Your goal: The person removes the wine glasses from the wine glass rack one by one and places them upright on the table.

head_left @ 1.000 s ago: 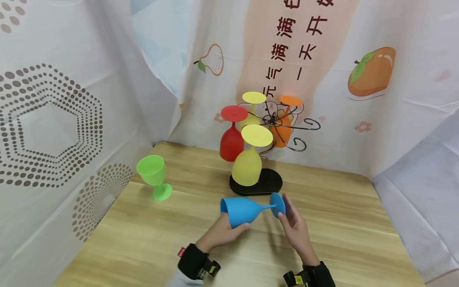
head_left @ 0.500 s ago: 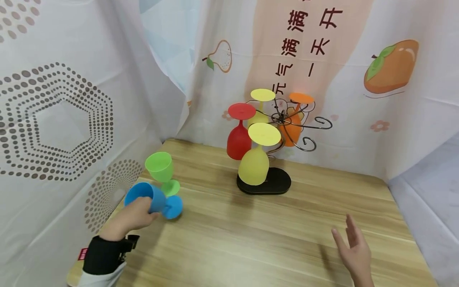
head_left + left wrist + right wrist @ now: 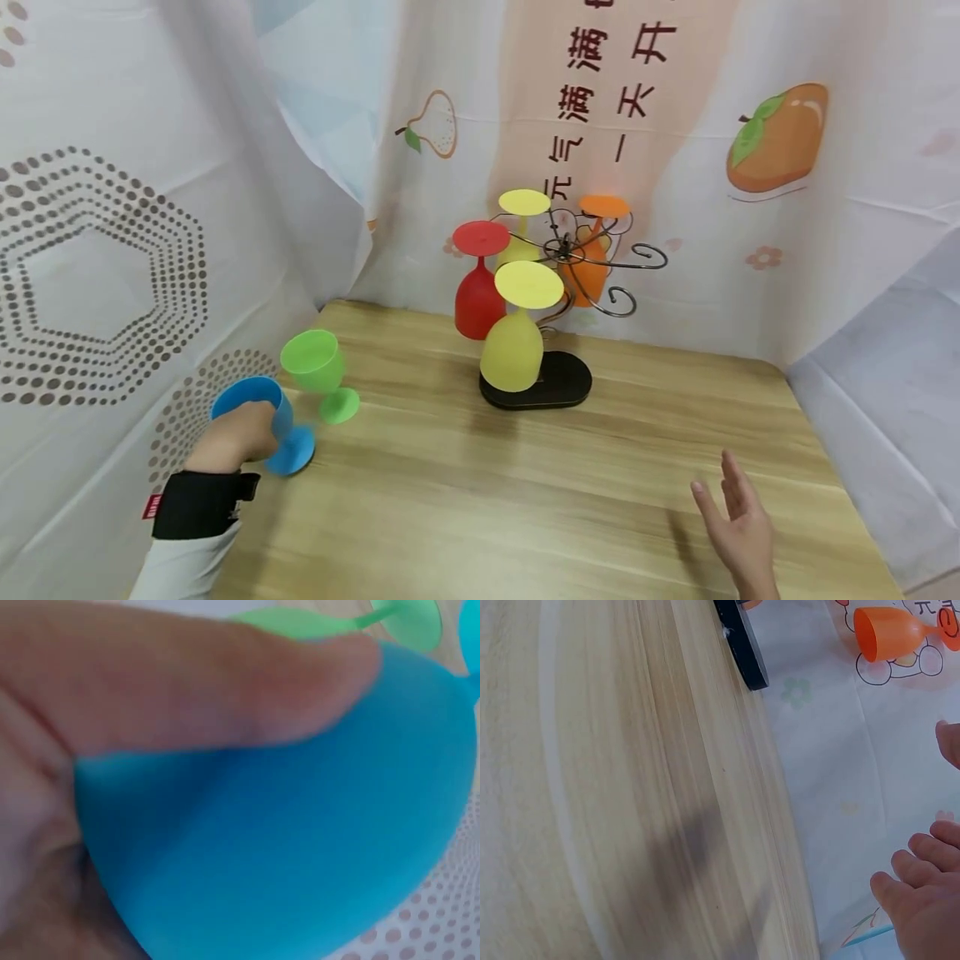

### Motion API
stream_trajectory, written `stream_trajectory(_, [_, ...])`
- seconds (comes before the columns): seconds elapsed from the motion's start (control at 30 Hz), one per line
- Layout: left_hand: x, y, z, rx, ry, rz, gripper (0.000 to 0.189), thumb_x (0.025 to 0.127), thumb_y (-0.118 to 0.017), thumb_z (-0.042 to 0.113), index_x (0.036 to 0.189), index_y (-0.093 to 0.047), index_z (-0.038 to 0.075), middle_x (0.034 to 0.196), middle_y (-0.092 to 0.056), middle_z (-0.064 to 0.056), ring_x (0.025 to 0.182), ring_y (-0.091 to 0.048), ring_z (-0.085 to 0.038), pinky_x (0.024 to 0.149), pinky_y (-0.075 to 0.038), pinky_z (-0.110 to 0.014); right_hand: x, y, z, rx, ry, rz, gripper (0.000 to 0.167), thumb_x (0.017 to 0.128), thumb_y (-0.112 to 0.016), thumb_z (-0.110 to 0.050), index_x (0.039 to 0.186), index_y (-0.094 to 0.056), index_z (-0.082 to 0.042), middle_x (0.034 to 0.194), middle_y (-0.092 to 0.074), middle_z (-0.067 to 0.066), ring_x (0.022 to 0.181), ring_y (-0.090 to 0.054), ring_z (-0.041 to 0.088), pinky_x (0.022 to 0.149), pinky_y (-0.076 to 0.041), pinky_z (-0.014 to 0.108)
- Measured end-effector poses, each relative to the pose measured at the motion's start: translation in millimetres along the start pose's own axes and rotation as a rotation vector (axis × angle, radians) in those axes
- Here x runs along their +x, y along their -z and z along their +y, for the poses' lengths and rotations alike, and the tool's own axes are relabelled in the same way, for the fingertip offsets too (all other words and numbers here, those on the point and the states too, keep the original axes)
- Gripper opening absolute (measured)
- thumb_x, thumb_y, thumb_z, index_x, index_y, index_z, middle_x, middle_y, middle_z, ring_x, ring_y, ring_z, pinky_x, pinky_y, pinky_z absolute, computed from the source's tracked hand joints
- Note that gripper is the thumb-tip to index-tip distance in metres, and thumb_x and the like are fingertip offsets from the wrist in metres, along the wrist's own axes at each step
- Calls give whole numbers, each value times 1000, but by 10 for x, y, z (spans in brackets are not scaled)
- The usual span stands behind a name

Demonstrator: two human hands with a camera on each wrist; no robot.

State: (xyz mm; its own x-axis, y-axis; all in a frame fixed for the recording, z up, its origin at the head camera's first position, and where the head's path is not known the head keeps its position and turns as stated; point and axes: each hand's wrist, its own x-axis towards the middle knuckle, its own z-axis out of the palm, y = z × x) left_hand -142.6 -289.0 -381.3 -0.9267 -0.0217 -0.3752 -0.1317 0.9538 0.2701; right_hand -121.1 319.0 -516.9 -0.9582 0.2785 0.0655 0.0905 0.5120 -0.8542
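At the table's left side my left hand [image 3: 238, 435] grips the bowl of a blue goblet [image 3: 282, 417] at its rim. The goblet leans a little, its round foot low over the wood. In the left wrist view the thumb lies along the outside of the blue bowl [image 3: 300, 825]. Just beyond it a green goblet [image 3: 315, 365] stands upright on the table. My right hand [image 3: 738, 529] holds nothing, its fingers extended above the right part of the table; the right wrist view also shows those fingers [image 3: 922, 870] spread.
A metal rack [image 3: 566, 248] with curled arms and a black base [image 3: 566, 383] stands at the back. Upside down on it hang a red goblet [image 3: 480, 300], two yellow goblets [image 3: 512, 354] and an orange goblet [image 3: 590, 271]. A printed curtain [image 3: 675, 150] surrounds the wooden table [image 3: 480, 500].
The blue goblet has gone from both hands before the rack to the far left in my left hand, tilting from sideways towards upright. My right hand let go and moved right.
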Motion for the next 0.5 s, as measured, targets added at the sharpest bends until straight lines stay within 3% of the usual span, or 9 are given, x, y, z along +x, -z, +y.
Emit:
stream_trajectory(0.1, [94, -9, 0, 28, 18, -33, 20, 81, -47, -6, 68, -41, 8, 63, -31, -1, 55, -32, -14, 52, -27, -25, -29, 34, 10, 2, 45, 1, 72, 96, -59, -21, 155, -17, -16, 162, -16, 0, 135, -20, -18, 106, -21, -4])
stream_trajectory(0.37, [138, -55, -185, -15, 10, -5, 29, 74, -50, -5, 62, -31, 14, 56, -33, 2, 50, -33, -11, 50, -30, -23, -10, -49, -24, 17, 147, -28, 70, 96, -58, -17, 154, -19, -10, 162, -17, 9, 131, -21, -22, 104, -21, -5])
stream_trajectory(0.5, [160, -47, -163, -14, -2, 26, 26, 78, -64, 7, 65, -42, 8, 59, -40, -1, 55, -41, -15, 53, -35, -26, -12, -48, -22, 15, 158, -20, 70, 95, -59, -16, 153, -20, -9, 162, -17, 11, 132, -21, -21, 104, -22, -5])
